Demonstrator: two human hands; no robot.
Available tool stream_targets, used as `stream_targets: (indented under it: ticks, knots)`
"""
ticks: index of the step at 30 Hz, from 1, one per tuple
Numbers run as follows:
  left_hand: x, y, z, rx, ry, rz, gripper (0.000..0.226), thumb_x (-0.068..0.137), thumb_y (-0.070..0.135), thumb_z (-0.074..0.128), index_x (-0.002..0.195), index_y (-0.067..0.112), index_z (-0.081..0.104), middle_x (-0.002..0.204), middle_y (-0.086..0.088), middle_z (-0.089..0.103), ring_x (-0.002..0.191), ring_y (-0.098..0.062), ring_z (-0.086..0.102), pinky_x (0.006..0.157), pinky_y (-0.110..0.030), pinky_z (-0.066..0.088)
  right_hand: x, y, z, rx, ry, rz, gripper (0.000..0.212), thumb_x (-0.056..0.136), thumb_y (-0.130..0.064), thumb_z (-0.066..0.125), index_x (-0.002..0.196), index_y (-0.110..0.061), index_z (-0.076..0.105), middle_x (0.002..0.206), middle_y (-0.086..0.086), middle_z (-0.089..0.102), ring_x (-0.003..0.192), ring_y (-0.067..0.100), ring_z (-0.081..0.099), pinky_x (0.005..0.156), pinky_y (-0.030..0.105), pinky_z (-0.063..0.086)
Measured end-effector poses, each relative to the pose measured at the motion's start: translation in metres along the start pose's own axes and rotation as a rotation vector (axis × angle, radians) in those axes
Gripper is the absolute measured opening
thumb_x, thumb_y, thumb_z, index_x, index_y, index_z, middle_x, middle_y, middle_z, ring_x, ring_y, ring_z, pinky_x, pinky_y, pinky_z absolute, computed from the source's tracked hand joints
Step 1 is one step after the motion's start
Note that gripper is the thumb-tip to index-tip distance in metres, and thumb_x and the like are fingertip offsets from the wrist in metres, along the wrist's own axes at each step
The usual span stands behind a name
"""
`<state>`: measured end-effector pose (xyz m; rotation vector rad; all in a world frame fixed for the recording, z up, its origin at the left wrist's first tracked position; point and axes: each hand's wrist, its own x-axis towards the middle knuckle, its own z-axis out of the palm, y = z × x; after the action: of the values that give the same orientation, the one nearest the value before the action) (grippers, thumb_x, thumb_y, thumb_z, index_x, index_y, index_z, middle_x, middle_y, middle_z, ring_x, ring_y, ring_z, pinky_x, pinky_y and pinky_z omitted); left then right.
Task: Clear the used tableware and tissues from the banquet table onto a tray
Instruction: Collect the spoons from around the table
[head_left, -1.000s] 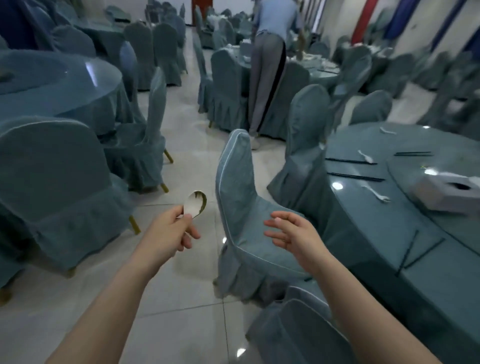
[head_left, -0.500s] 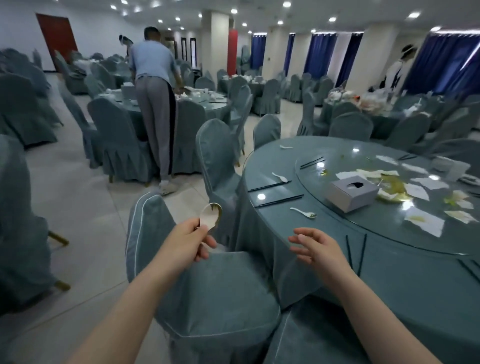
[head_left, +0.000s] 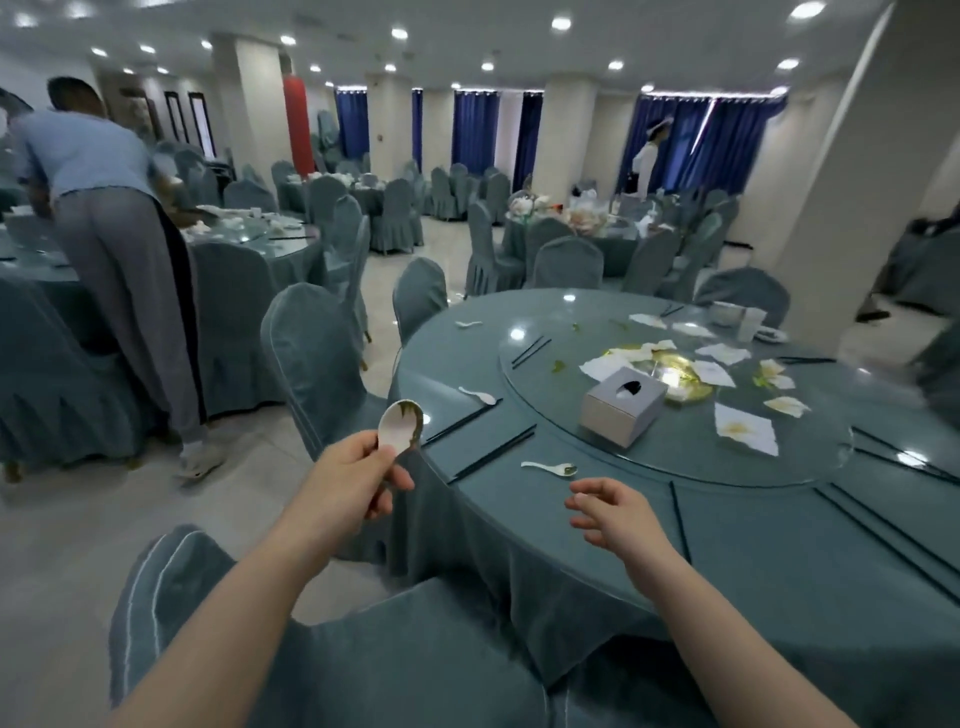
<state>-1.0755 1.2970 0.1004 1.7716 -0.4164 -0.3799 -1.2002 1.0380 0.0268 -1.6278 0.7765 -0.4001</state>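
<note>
My left hand (head_left: 358, 475) grips the handle of a white soup spoon (head_left: 399, 427) smeared with green, its bowl pointing up, just left of the round banquet table (head_left: 753, 545). My right hand (head_left: 615, 512) hovers with loosely spread fingers over the table's near edge and holds nothing. A soiled white spoon (head_left: 551, 468) lies just beyond it. Two more white spoons (head_left: 479, 395) (head_left: 469, 324) and several black chopsticks (head_left: 493, 453) lie along the rim. Used tissues (head_left: 745, 431) and food scraps are scattered on the glass turntable (head_left: 519, 358).
A grey tissue box (head_left: 623, 405) stands on the turntable's near side. Bowls and a cup (head_left: 737, 317) sit at the far right rim. Covered chairs (head_left: 317, 364) crowd the table's left and my front. A person (head_left: 119, 249) bends over the neighbouring table at left; another stands by the curtains.
The view has swung right and up, from the floor and chairs to the whole table. My left hand keeps its grip on the spoon; my right hand now hovers over the table edge.
</note>
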Motion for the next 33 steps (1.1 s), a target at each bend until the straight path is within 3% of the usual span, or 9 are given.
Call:
stream_targets:
  ticks: [6,12,14,18,20,22,27,30,33]
  knots:
    - [0.067,0.016,-0.010,0.067,-0.085,0.087,0.022,0.097,0.020,0.042,0.093,0.021,0.064,0.069,0.005,0.071,0.044,-0.003,0.050,0.040,-0.017,0.037,0.035,0.019,0.010,-0.020,0.134,0.072,0.007,0.090,-0.012,0.061,0.094,-0.018,0.064,0.097,0.005,0.068,0.077,0.016,0.063,0.064,0.026,0.047]
    - [0.125,0.003,0.003,0.062,-0.167,-0.013,0.023,0.098,0.019,0.041,0.101,0.015,0.064,0.066,0.007,0.069,0.044,-0.004,0.050,0.042,-0.020,0.038,0.092,0.061,0.014,-0.059,0.199,0.198,0.006,0.089,-0.008,0.061,0.092,-0.012,0.063,0.087,0.006,0.063,0.066,0.017,0.056,0.059,0.028,0.043]
    - [0.148,-0.005,0.010,0.050,-0.162,-0.042,0.022,0.098,0.018,0.042,0.101,0.017,0.064,0.066,0.006,0.069,0.044,-0.005,0.050,0.043,-0.020,0.039,0.119,0.078,0.015,-0.079,0.224,0.237,0.004,0.089,-0.014,0.063,0.092,-0.012,0.063,0.086,0.006,0.064,0.063,0.017,0.056,0.057,0.028,0.043]
    - [0.194,-0.022,0.025,0.092,-0.128,-0.120,0.019,0.098,0.017,0.043,0.097,0.017,0.063,0.068,0.004,0.071,0.044,-0.006,0.051,0.049,-0.024,0.042,0.181,0.109,0.018,-0.141,0.261,0.309,0.022,0.091,-0.031,0.061,0.097,-0.009,0.060,0.084,0.007,0.068,0.057,0.015,0.059,0.052,0.026,0.042]
    - [0.216,-0.030,0.031,0.117,-0.115,-0.163,0.019,0.098,0.017,0.044,0.095,0.017,0.062,0.066,0.005,0.070,0.044,-0.007,0.051,0.052,-0.026,0.043,0.213,0.122,0.019,-0.186,0.262,0.341,0.028,0.091,-0.032,0.060,0.101,-0.006,0.060,0.087,0.011,0.070,0.059,0.019,0.060,0.057,0.029,0.047]
    - [0.237,-0.038,0.038,0.120,-0.090,-0.210,0.018,0.098,0.017,0.044,0.094,0.016,0.062,0.064,0.004,0.070,0.044,-0.007,0.050,0.052,-0.026,0.042,0.245,0.132,0.020,-0.235,0.251,0.367,0.033,0.090,-0.034,0.061,0.106,-0.005,0.059,0.088,0.013,0.071,0.066,0.024,0.062,0.072,0.037,0.051]
    - [0.270,-0.057,0.053,0.142,-0.076,-0.283,0.018,0.098,0.017,0.044,0.094,0.020,0.062,0.067,0.002,0.071,0.047,-0.010,0.050,0.055,-0.031,0.040,0.313,0.146,0.019,-0.382,0.285,0.407,0.047,0.086,-0.042,0.063,0.118,-0.009,0.052,0.108,0.014,0.067,0.098,0.032,0.064,0.087,0.038,0.049]
    - [0.282,-0.067,0.059,0.140,-0.065,-0.325,0.019,0.098,0.016,0.044,0.094,0.020,0.062,0.068,0.002,0.071,0.045,-0.008,0.049,0.054,-0.030,0.039,0.338,0.147,0.021,-0.455,0.328,0.397,0.041,0.086,-0.040,0.065,0.111,-0.008,0.057,0.107,0.011,0.063,0.106,0.034,0.059,0.082,0.034,0.043]
    - [0.288,-0.075,0.059,0.153,-0.069,-0.358,0.020,0.098,0.016,0.043,0.095,0.017,0.062,0.069,0.000,0.071,0.044,-0.008,0.049,0.052,-0.029,0.040,0.347,0.149,0.023,-0.530,0.286,0.410,0.024,0.088,-0.031,0.063,0.078,-0.009,0.062,0.082,0.012,0.060,0.086,0.034,0.059,0.072,0.035,0.044]
